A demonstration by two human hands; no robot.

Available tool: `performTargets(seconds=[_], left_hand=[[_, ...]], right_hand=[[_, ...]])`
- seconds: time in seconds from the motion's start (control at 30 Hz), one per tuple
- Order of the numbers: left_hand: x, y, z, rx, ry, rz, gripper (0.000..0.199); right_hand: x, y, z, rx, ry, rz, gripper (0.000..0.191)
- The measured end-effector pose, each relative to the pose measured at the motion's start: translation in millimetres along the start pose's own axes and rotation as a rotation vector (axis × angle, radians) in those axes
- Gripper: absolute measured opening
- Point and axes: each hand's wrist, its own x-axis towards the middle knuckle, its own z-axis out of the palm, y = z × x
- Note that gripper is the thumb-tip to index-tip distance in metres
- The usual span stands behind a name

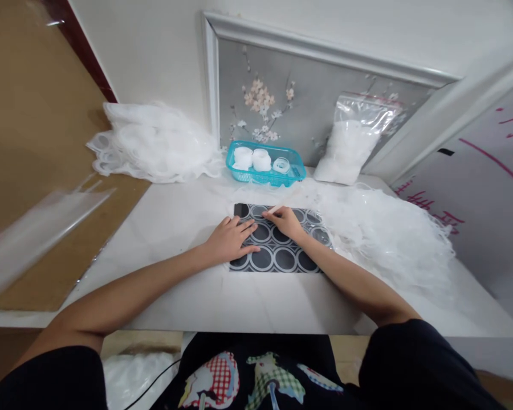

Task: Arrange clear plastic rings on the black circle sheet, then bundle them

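Observation:
A dark rectangular sheet [284, 259] printed with rows of pale rings lies flat on the white table. My left hand [231, 240] rests on its left part, fingers spread, holding nothing. Near the sheet's top edge, my right hand [285, 222] pinches a thin whitish stick [276, 209], its tip by a ring in the top row. Behind the sheet stands a blue basket [265, 177] with stacks of white rings [261, 160] and a smaller stack on the right.
Heaps of translucent white ring scraps lie at the back left [154, 142] and on the right [389, 228]. A filled clear bag [350, 142] leans on the wall panel. Brown board [123, 216] and clear plastic [38, 233] lie left.

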Motion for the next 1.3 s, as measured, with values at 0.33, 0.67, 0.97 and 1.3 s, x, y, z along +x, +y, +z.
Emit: performTargets(seconds=[0.33, 0.67, 0.97, 1.3], left_hand=[[-0.3, -2.1, 2.0, -0.021, -0.074, -0.012, 0.064], [-0.9, -2.3, 3.5, -0.02, -0.065, -0.007, 0.064], [0.0, -5.0, -1.4, -0.019, -0.091, 0.028, 0.07], [23.4, 10.6, -10.3, 0.006, -0.037, -0.029, 0.06]], right_hand=[[5.2, 5.2, 5.6, 0.007, 0.03, -0.011, 0.042], [2.1, 5.1, 6.0, -0.068, 0.019, -0.032, 0.03], [19.6, -8.3, -3.9, -0.6, 0.115, -0.393, 0.027], [-6.1, 27.6, -46.5, -0.115, 0.174, -0.026, 0.017]])
